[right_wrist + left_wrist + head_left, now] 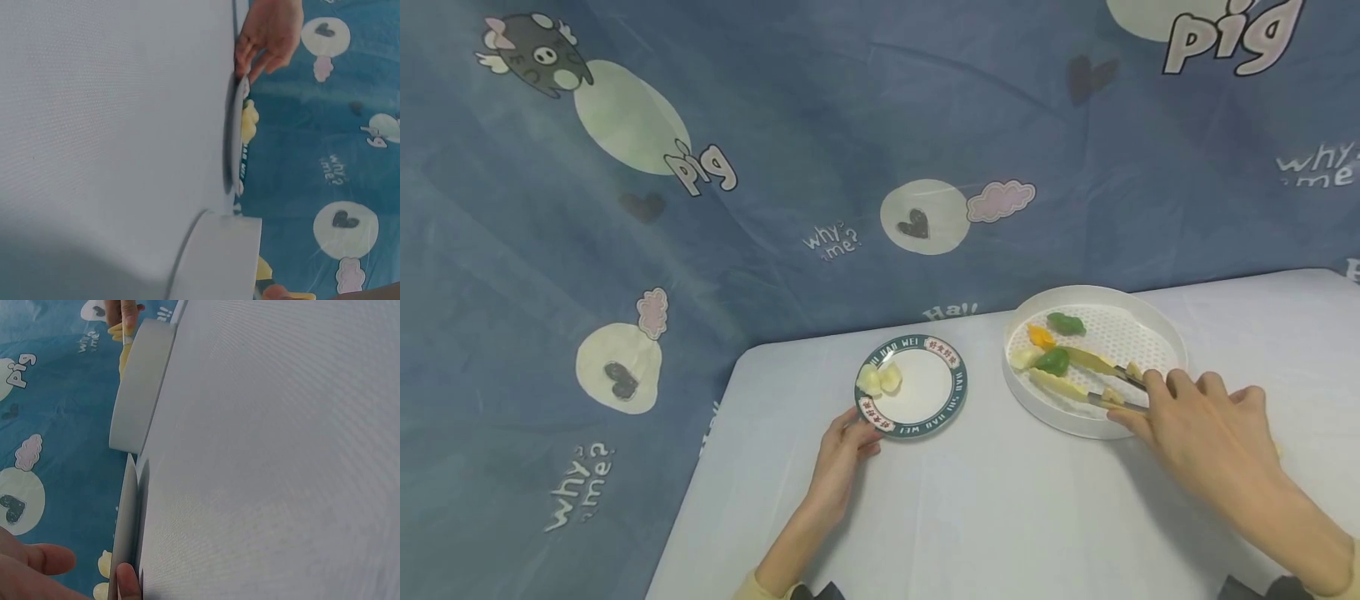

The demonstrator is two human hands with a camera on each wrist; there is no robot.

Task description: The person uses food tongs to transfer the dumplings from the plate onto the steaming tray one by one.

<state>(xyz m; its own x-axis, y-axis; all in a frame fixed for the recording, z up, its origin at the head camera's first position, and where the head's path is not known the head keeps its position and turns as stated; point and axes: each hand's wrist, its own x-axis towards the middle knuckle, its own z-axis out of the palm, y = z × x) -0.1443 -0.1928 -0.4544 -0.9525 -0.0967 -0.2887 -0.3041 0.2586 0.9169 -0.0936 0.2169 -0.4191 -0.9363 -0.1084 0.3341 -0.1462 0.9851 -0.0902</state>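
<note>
My left hand (841,462) holds the lower left rim of a round plate (925,392) with a green patterned border. Two pale yellow pieces (880,379) lie on the plate's left side. My right hand (1210,425) grips metal tongs (1116,403) with yellow tips, reaching into a white round tray (1093,425) with a perforated floor. A green pepper-like piece (1052,361) sits between the tong tips; whether they squeeze it cannot be told. Around it lie another green piece (1066,324), an orange piece (1041,336) and a pale yellow one (1022,357).
The plate and tray stand apart on a white tabletop (985,517), the tray to the right. Small yellowish pieces (1112,395) lie by the tongs inside the tray. A blue printed cloth (790,108) hangs behind and left of the table.
</note>
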